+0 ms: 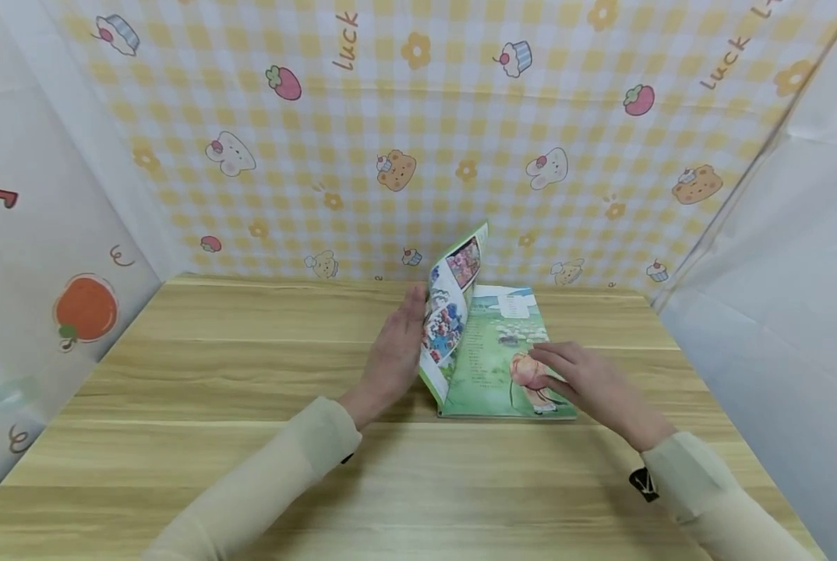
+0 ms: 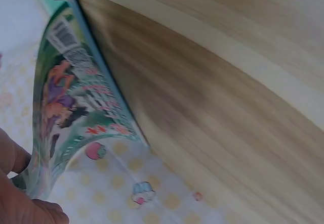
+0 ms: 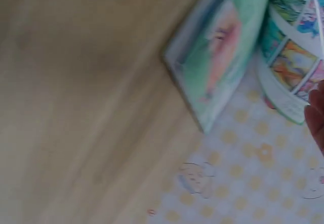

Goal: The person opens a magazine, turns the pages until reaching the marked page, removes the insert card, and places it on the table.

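Observation:
A thin softcover picture book [image 1: 485, 366] lies part open on the wooden table. Its left cover [image 1: 453, 304] stands raised and bends, with colourful pictures on its inner side. My left hand [image 1: 386, 354] holds this cover by its outer edge. The left wrist view shows the cover's outside [image 2: 71, 92], with a barcode and printed figures, and its edge pinched between thumb and fingers. My right hand [image 1: 594, 386] is over the lower right of the green page, fingers loosely bent and nothing held. In the right wrist view, fingertips [image 3: 316, 110] appear beside the raised cover.
The wooden table [image 1: 250, 351] reaches back to a yellow checked cloth [image 1: 362, 140] printed with cartoon animals and cakes. White sheets hang on the left [image 1: 33, 156] and right [image 1: 797, 273]. A black clip-like piece [image 1: 644, 483] shows at the right cuff.

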`<state>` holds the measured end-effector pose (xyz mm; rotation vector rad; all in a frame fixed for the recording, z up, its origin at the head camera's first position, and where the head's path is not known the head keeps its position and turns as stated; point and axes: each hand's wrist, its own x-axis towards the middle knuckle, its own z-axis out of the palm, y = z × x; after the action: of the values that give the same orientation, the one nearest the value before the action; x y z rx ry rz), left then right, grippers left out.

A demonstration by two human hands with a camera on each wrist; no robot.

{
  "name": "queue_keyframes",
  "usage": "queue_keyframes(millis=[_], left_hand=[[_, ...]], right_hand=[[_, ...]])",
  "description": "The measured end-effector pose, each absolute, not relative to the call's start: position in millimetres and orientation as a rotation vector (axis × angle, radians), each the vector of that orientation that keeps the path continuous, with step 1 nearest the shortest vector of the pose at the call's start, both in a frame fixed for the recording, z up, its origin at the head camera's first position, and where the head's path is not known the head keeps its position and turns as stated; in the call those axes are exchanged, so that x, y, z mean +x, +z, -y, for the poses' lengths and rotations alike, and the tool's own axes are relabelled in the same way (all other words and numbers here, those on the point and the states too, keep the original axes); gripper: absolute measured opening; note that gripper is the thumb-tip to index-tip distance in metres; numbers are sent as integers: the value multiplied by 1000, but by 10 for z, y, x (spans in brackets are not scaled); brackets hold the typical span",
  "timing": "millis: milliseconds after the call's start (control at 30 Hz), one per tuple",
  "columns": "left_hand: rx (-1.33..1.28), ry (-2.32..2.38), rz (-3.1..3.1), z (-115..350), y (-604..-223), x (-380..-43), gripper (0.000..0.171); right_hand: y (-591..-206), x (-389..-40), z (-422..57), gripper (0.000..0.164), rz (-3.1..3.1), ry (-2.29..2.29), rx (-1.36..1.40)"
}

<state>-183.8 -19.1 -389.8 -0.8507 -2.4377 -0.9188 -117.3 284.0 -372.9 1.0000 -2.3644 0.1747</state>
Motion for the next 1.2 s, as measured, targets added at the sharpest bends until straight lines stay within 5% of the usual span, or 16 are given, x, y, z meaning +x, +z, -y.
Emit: queue_keyframes(millis=[167, 433, 700, 1067, 1200], left_hand=[[-861, -530, 2290, 302, -4001, -1866, 78], [-794, -357, 2354, 405, -4096, -1897, 71], [-704, -214, 2212, 434, -4247, -2001, 96], [-856, 82, 2662, 431, -4144, -1869, 52], [-850, -49, 2810, 418, -4131, -1864, 57]], right_hand=[[-3948, -1126, -2956, 52, 2610, 232, 964], [-4081, -1082, -3078, 68, 2931, 359, 844], [-4145, -1067, -3132, 65, 3004, 412, 805], [-4149, -1068, -3170, 66, 3070, 459, 756], [-4153, -1063, -3186, 66, 3086, 452, 730]])
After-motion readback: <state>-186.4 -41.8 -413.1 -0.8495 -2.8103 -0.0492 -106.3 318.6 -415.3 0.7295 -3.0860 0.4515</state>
